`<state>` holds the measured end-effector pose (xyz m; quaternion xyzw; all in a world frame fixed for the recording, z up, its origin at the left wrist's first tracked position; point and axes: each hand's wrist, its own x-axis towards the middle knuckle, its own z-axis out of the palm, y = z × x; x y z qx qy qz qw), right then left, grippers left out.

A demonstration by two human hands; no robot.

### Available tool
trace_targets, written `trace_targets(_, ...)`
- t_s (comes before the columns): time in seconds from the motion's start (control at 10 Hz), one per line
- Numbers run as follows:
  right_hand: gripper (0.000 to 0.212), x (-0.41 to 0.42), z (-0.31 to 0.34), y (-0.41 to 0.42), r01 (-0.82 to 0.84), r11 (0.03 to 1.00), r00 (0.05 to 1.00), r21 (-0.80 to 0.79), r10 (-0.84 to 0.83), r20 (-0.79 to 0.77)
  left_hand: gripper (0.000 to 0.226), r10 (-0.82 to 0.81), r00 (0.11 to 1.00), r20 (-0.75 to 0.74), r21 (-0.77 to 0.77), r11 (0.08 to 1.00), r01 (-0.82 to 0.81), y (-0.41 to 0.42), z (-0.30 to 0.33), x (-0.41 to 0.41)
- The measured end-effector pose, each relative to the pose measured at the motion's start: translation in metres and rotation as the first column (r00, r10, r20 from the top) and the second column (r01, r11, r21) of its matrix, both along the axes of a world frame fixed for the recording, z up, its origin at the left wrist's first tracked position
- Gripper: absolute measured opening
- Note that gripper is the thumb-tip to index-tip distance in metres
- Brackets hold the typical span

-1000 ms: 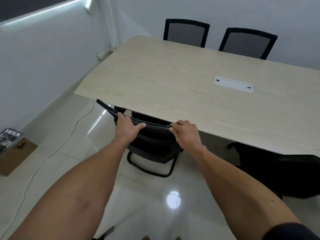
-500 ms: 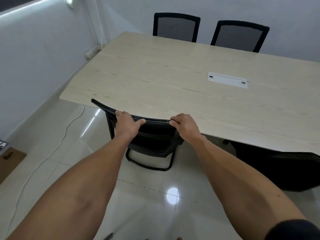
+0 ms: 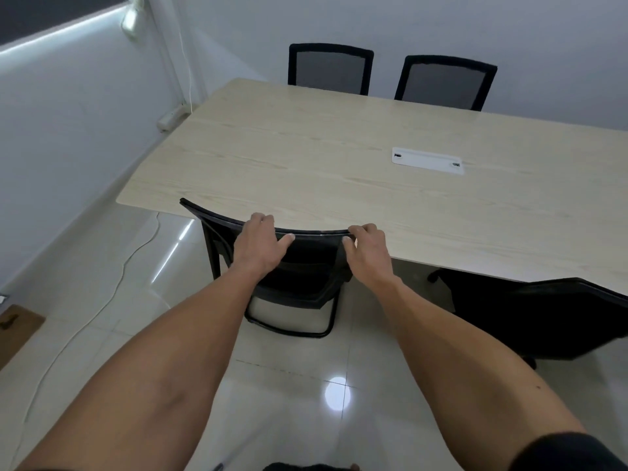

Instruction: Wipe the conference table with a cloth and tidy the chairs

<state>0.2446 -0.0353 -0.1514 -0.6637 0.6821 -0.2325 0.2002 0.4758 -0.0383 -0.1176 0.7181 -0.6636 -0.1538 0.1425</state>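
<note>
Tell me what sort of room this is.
Most likely a small office meeting room: a long wooden table with a cable hatch set in its top, matching mesh-backed chairs along the far side, and plain white walls.

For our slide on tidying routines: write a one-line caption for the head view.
Both hands, left hand and right hand, grip a black chair's backrest at the conference table edge.

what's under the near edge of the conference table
The seat of the black chair that the left hand and right hand grip sits partly under the conference table. Right of it, another black chair shows. The tabletop hides the table's legs.
</note>
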Motion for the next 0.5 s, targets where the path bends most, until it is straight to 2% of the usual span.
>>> trace_targets(0.1,0.041,-0.014,0.002,0.017,0.076,0.996,0.994,0.046,-0.079,0.071,0.062,-0.104,0.994,-0.017,-0.011,0.995,0.104,0.008,0.005,-0.019)
trace_targets(0.3,0.041,-0.06,0.005,0.034,0.147,0.985,0.987,0.089,-0.152,0.047,0.054,-0.344,0.939,-0.029,-0.016,0.939,0.343,0.007,0.005,-0.072)
trace_targets(0.5,0.04,-0.124,0.004,0.021,0.239,0.968,0.968,0.072,-0.243,0.058,0.058,-0.444,0.895,-0.043,-0.006,0.896,0.444,-0.017,0.003,-0.142)
